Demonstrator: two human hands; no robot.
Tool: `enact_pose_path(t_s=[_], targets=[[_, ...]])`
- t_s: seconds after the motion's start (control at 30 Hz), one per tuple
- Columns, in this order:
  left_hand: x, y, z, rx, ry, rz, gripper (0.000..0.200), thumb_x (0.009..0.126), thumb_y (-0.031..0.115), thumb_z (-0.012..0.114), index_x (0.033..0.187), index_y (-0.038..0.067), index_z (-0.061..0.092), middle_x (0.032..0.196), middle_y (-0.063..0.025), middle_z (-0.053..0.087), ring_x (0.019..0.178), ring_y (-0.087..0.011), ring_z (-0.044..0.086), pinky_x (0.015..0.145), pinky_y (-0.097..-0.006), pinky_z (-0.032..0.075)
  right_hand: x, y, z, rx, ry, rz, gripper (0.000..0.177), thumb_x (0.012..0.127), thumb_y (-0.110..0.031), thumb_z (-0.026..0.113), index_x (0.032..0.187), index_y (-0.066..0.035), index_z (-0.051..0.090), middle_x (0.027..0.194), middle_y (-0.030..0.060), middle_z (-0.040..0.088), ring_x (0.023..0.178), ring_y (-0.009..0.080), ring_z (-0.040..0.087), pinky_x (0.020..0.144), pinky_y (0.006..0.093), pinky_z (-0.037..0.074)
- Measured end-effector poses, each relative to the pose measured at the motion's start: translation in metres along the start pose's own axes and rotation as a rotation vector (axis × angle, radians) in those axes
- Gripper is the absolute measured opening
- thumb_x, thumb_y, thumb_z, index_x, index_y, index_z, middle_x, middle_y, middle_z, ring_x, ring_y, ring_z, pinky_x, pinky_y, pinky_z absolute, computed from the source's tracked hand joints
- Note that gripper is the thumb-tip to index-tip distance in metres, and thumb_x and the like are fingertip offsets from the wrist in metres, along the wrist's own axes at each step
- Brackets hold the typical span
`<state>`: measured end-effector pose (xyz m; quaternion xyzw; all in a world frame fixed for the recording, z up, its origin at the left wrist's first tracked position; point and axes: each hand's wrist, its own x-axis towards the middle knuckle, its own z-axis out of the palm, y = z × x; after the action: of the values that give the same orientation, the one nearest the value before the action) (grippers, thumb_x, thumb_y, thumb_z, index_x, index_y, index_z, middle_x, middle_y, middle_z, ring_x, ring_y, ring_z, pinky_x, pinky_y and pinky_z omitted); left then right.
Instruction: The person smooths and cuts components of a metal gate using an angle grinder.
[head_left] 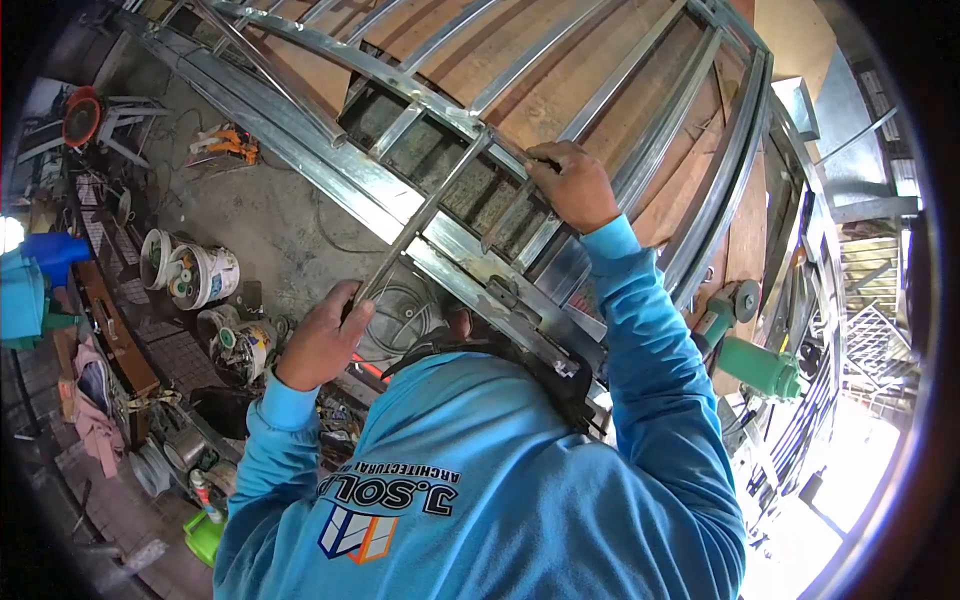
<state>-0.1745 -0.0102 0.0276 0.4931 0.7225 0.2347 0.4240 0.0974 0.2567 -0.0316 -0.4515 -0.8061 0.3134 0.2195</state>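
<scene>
Nearest of all is the person's blue long-sleeved shirt [480, 500], with one arm reaching out on each side.

The left hand [322, 345] sits near and left. Its grip is closed tight around the near end of one slim metal bar [425, 215]. The bar slants away to the right and lies across the metal frame [400, 80].

On the floor [270, 215] to the left there are three pails. One grimy pail [248, 345] lies just beside the left hand. Two white buckets [158, 258] [208, 275] lie a little farther left, touching and tipped on their sides. Round bits show in their mouths, but they are too small to name. A single green tub [205, 535] stands at the near left edge.

To the right, one green grinder [760, 365] lies on the edge of the worktop, beside the right sleeve.

Farther in, the right hand [572, 188] has its fingers curled in a narrow grip over the far end of a short crosspiece [505, 218] of the frame. The frame is built of long curved rails joined by many cross bars. It rests flat on the worktop, which is made of several wooden boards [560, 90].

Far left, one orange tool [228, 145] lies alone on the floor, well apart from the buckets.
</scene>
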Motion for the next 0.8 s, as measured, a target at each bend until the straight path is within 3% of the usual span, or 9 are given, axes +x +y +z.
enact_pose_path(t_s=[0.13, 0.23, 0.43, 0.53, 0.63, 0.8], targets=[[0.034, -0.001, 0.011, 0.032, 0.057, 0.183, 0.032, 0.104, 0.028, 0.054, 0.116, -0.001, 0.059, 0.096, -0.0238, 0.065, 0.090, -0.0439, 0.063, 0.079, -0.0475, 0.048, -0.001, -0.001, 0.001, -0.001, -0.009, 0.027, 0.031, 0.090, -0.026, 0.067, 0.110, -0.004, 0.074, 0.114, 0.0203, 0.071, 0.106, 0.0394, 0.067, 0.094, 0.0436, 0.052], [0.054, 0.010, 0.010, 0.120, -0.015, 0.068, 0.031, 0.105, 0.028, 0.053, 0.115, -0.001, 0.059, 0.094, -0.0248, 0.064, 0.090, -0.0447, 0.063, 0.078, -0.0476, 0.049, -0.005, 0.000, 0.004, -0.031, 0.038, -0.019, 0.029, 0.090, -0.025, 0.067, 0.109, -0.004, 0.075, 0.111, 0.0199, 0.071, 0.104, 0.0389, 0.067, 0.093, 0.0433, 0.052], [0.058, 0.006, 0.021, 0.154, 0.046, 0.095, 0.031, 0.106, 0.029, 0.051, 0.110, -0.001, 0.059, 0.089, -0.0249, 0.061, 0.082, -0.0432, 0.060, 0.074, -0.0468, 0.048, -0.009, -0.004, 0.003, -0.006, 0.055, -0.002, 0.026, 0.091, -0.023, 0.066, 0.108, -0.005, 0.075, 0.106, 0.0195, 0.071, 0.102, 0.0384, 0.066, 0.091, 0.0429, 0.052], [0.060, 0.014, 0.014, 0.121, -0.027, 0.036, 0.031, 0.107, 0.028, 0.049, 0.108, -0.001, 0.060, 0.087, -0.0246, 0.060, 0.079, -0.0430, 0.058, 0.073, -0.0472, 0.047, -0.010, -0.004, 0.004, -0.035, 0.045, -0.015, 0.026, 0.093, -0.020, 0.067, 0.110, -0.001, 0.074, 0.104, 0.0195, 0.069, 0.099, 0.0334, 0.067, 0.089, 0.0382, 0.051], [0.061, 0.015, 0.013, 0.122, -0.036, 0.040, 0.032, 0.107, 0.028, 0.048, 0.107, -0.001, 0.060, 0.086, -0.0243, 0.060, 0.079, -0.0429, 0.057, 0.072, -0.0475, 0.046, -0.013, 0.002, 0.010, 0.009, 0.121, -0.098, 0.025, 0.093, -0.019, 0.066, 0.109, -0.001, 0.074, 0.103, 0.0191, 0.069, 0.099, 0.0330, 0.067, 0.088, 0.0381, 0.051], [0.063, 0.008, 0.015, 0.125, -0.025, 0.092, 0.034, 0.107, 0.030, 0.048, 0.105, -0.002, 0.059, 0.086, -0.0246, 0.059, 0.080, -0.0424, 0.057, 0.073, -0.0475, 0.046, -0.019, 0.001, 0.012, 0.012, 0.146, -0.038, 0.025, 0.093, -0.019, 0.066, 0.110, -0.003, 0.074, 0.107, 0.0187, 0.069, 0.103, 0.0359, 0.065, 0.091, 0.0421, 0.050]])
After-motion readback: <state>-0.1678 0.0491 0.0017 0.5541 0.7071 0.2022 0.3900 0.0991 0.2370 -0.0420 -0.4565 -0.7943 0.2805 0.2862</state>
